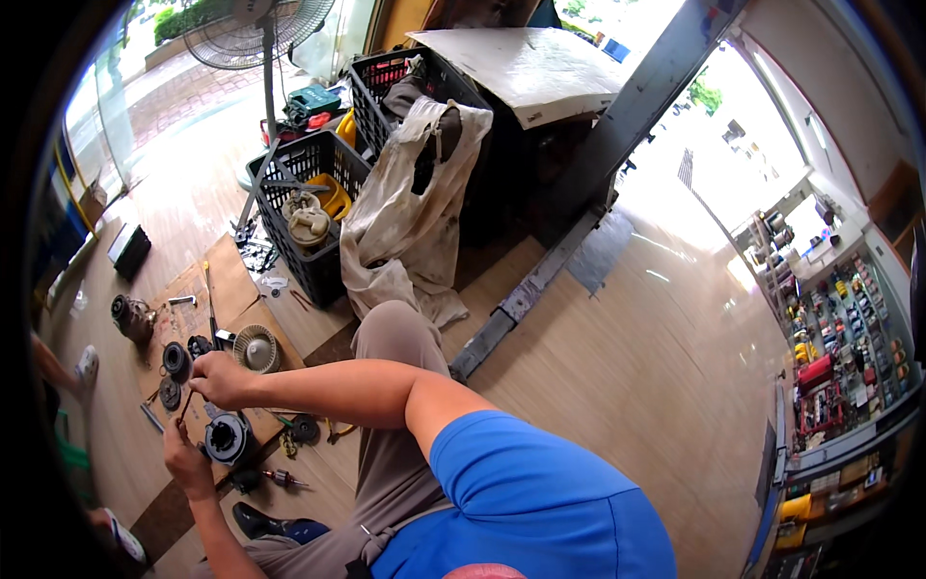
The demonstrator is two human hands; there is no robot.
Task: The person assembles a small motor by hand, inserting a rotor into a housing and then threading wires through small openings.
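Both my hands are closed, raised over a sheet of cardboard (224, 280) on the floor. My right hand (222, 379) pinches the upper end of a thin dark rod-like piece (186, 405), whose exact kind I cannot make out. Its lower end meets the fingers of my left hand (188, 463). Just right of the left hand stands a round motor housing (229, 439) with a black centre. Beyond the right hand are a black ring-shaped part (177, 361) and a pale finned blower wheel (257, 347). A flat dark disc (170, 394) lies left of the right hand.
A metal motor-like unit (132, 317) sits at the cardboard's left edge. An armature (285, 479) lies near my shoe (260, 521). Black crates (318, 265), a draped cloth (405, 232) and a steel post base (511, 309) stand ahead. Another person's foot (88, 365) is at left.
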